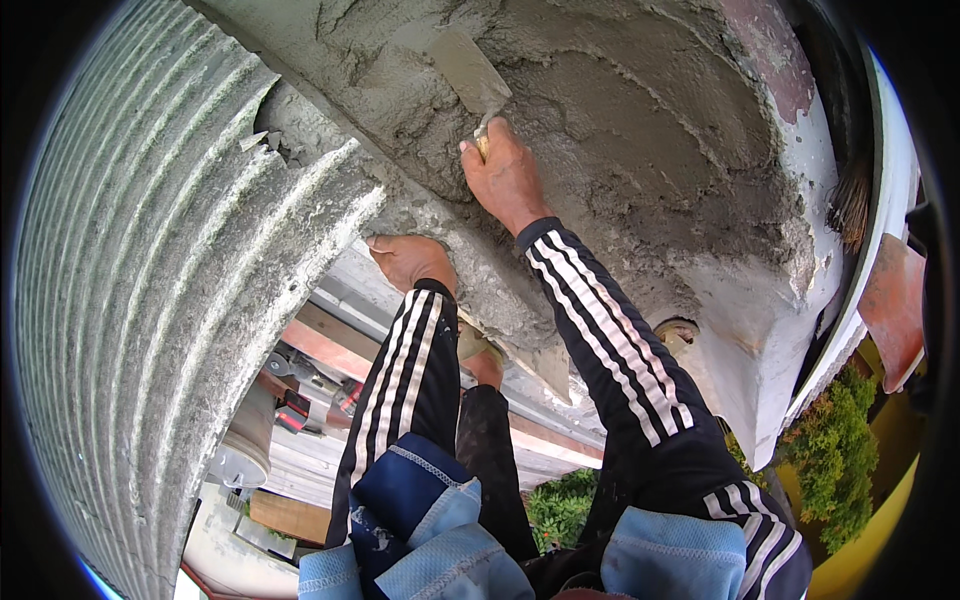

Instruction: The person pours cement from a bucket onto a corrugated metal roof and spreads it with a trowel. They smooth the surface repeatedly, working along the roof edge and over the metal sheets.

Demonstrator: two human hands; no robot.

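My right hand grips the handle of a trowel and presses its flat blade against wet grey mortar spread over a wall surface. My left hand rests lower down on the rough edge of the plastered ledge, fingers curled against it, holding nothing that I can see. Both forearms wear black sleeves with white stripes.
A ribbed corrugated grey panel fills the left side. White painted wall lies right of the mortar, with a brush at the far right. Below are green shrubs, planks and clutter on the ground far beneath.
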